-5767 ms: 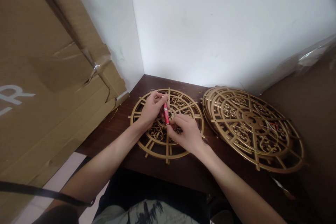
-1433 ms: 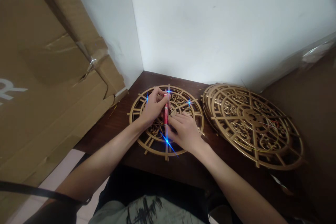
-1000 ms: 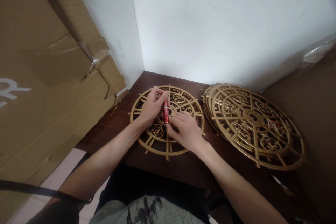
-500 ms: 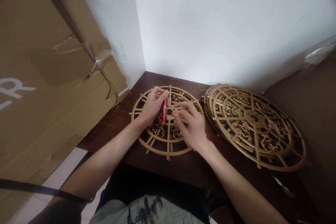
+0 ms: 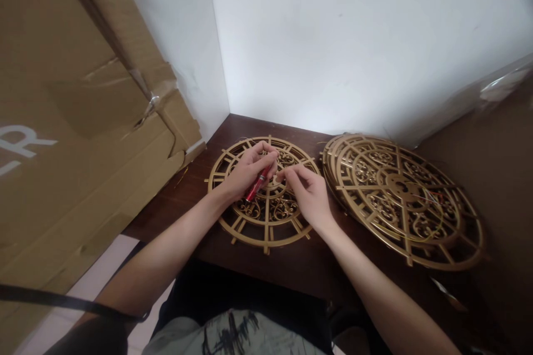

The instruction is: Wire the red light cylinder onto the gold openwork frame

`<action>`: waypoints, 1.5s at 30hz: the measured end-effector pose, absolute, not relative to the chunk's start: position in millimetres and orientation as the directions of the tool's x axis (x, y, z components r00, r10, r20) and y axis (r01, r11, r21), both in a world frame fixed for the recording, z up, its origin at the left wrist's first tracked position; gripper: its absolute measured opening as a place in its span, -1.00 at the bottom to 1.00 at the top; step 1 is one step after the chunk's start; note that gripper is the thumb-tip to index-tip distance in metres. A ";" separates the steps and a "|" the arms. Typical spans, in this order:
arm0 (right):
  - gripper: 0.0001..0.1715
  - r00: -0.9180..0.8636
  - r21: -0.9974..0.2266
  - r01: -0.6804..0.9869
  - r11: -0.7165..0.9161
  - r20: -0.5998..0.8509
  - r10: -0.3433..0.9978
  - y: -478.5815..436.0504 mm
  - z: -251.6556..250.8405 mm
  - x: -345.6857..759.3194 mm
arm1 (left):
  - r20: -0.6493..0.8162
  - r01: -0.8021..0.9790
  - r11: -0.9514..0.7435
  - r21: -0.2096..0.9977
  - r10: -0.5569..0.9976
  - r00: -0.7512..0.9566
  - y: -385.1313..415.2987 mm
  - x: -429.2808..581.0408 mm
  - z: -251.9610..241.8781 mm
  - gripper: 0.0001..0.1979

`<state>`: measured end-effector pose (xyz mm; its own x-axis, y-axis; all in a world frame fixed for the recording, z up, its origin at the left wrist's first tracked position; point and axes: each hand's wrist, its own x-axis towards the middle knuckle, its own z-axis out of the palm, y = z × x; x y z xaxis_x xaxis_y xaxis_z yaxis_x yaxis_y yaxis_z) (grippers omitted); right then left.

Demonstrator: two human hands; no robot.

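Observation:
A round gold openwork frame (image 5: pixel 267 243), with scrolls and spokes, lies flat under both hands. My left hand (image 5: pixel 250 169) is closed over its upper left part, holding a slim red tube (image 5: pixel 255 189) with a silver band. The tube slants, its lower end pointing down and left. To the right of the frame's centre, my right hand (image 5: pixel 308 191) has thumb and forefinger pinched together. Whatever lies between those fingertips is too small to make out. The two hands' fingertips are close to each other but apart.
More gold frames (image 5: pixel 410 258) lie stacked at the right, with thin coloured wires (image 5: pixel 435 199) on top. A large cardboard box (image 5: pixel 104 122) stands at the left. A white wall (image 5: pixel 353 39) rises behind the dark wooden tabletop (image 5: pixel 166 208). A brush-like tool (image 5: pixel 448 294) lies at lower right.
The red tube has tilted from nearly upright to a slant, and my left fingers have moved slightly right and down. My right hand's fingers have drawn together into a pinch.

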<state>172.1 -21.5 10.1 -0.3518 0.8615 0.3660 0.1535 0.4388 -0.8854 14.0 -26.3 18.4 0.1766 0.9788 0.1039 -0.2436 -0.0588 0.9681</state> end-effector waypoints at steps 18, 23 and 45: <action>-0.81 -0.284 -0.871 -0.489 0.048 0.211 0.935 -10.4 10.5 176.7 | 0.091 -0.138 -0.057 0.989 0.963 0.255 -26.7 15.4 17.2 -0.80; -0.80 -0.254 -0.879 -0.469 0.081 0.222 0.941 -9.9 9.4 175.3 | 0.068 -0.078 -0.046 0.996 0.950 0.306 -29.0 14.1 19.7 -0.78; -0.76 -0.588 -0.662 0.270 0.699 0.462 0.664 -21.9 2.9 174.4 | 0.013 -0.245 -0.048 0.968 0.989 -0.145 -20.7 10.8 18.0 -0.89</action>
